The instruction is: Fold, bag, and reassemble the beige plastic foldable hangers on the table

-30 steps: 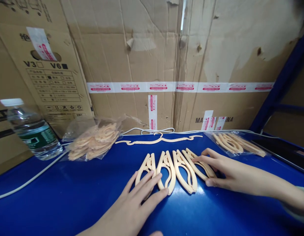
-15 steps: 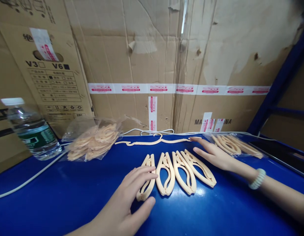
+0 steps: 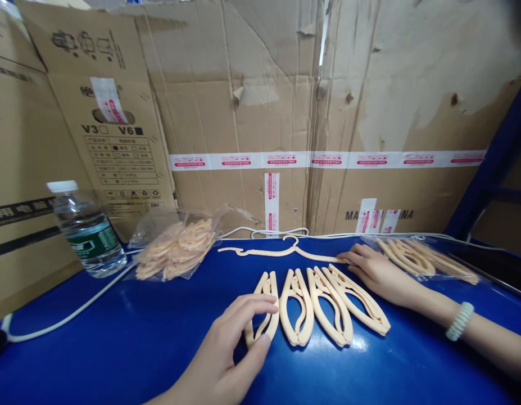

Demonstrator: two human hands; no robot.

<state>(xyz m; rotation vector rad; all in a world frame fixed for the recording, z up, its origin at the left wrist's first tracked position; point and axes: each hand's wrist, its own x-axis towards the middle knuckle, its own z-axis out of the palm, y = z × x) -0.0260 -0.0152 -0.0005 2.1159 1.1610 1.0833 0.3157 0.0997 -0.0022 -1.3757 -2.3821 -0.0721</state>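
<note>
An unfolded pale wooden-coloured folding hanger (image 3: 268,251) lies at the back of the blue table, its hook pointing away from me. My right hand (image 3: 372,270) has its fingers closed at the right end of this hanger, whose tip they cover. In front are several folded hangers (image 3: 296,309) standing side by side in a row. Over the leftmost folded hanger (image 3: 273,287) rests my left hand (image 3: 226,343), fingers stretched across it and thumb apart, touching its lower right side. That hand partly hides it.
Clear bags of folded hangers lie left (image 3: 176,250) and right (image 3: 429,259). A water bottle (image 3: 91,239) stands at the left. A white cable (image 3: 70,312) runs along the back and left of the table (image 3: 159,337). Cardboard (image 3: 243,124) walls the back; a dark flat device (image 3: 488,273) lies right.
My right hand's fingers have closed on the unfolded hanger's right end, which has swung slightly towards me. My left thumb has come in against the leftmost folded hanger. The view has shifted left.
</note>
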